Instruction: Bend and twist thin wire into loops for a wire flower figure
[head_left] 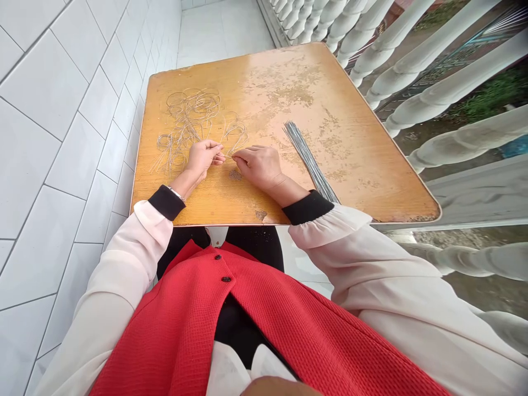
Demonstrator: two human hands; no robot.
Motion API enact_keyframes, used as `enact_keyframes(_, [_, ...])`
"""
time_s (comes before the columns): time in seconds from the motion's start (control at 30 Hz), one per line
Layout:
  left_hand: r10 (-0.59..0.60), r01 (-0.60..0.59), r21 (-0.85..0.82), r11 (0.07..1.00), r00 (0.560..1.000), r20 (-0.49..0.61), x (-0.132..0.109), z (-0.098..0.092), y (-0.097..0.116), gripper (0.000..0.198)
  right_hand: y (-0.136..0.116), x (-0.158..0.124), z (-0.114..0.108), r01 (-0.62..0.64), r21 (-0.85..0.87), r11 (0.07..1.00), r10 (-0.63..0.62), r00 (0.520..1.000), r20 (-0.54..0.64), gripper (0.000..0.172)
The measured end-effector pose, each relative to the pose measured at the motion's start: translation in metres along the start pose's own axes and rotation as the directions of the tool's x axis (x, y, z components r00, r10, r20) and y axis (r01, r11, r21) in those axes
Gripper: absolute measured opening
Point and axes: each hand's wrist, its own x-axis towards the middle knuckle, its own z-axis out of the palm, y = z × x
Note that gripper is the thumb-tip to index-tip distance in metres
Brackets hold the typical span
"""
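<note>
My left hand and my right hand are close together above the near part of the wooden table. Thumb and fingers of each are pinched, and a thin wire, bent into a loop, rises between them. It is too fine to make out exactly where each grip meets it. Just beyond my left hand lies a tangle of looped wires, with more wire loops to its left. Right of my right hand rests a bundle of straight grey wires, its near end hidden by my sleeve.
A white tiled wall runs along the left side of the table. On the right stands a railing of white balusters, with ground and greenery beyond it. The tabletop's finish is worn and peeling in patches.
</note>
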Motion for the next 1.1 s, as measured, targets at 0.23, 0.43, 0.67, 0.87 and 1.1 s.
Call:
enact_keyframes(0.23, [-0.017, 0.016, -0.009, 1.0, 1.0, -0.017, 0.002, -0.001, -0.005, 0.022, 0.003, -0.001, 0.004, -0.076, 0.149, 0.986, 0.082, 0.996, -0.038, 0.03])
enact_keyframes(0.43, [-0.022, 0.023, -0.018, 1.0, 0.999, 0.038, -0.002, 0.001, -0.003, 0.018, 0.0, 0.0, -0.002, -0.032, 0.156, 0.987, 0.04, 0.998, -0.051, 0.034])
enact_keyframes(0.67, [-0.024, 0.034, -0.082, 0.996, 0.993, 0.118, -0.004, -0.004, -0.004, 0.015, 0.001, 0.0, 0.001, -0.035, 0.111, 0.993, 0.04, 0.998, -0.041, 0.034])
enact_keyframes(0.87, [-0.022, 0.033, -0.076, 0.997, 0.99, 0.142, -0.01, -0.007, 0.0, 0.014, 0.003, 0.0, 0.001, -0.076, 0.188, 0.979, 0.085, 0.996, -0.041, 0.032])
enact_keyframes(1.1, [-0.019, 0.04, -0.161, 0.986, 0.991, 0.131, -0.006, -0.006, -0.003, 0.012, -0.001, 0.0, -0.003, -0.179, 0.4, 0.899, 0.201, 0.979, -0.014, 0.027])
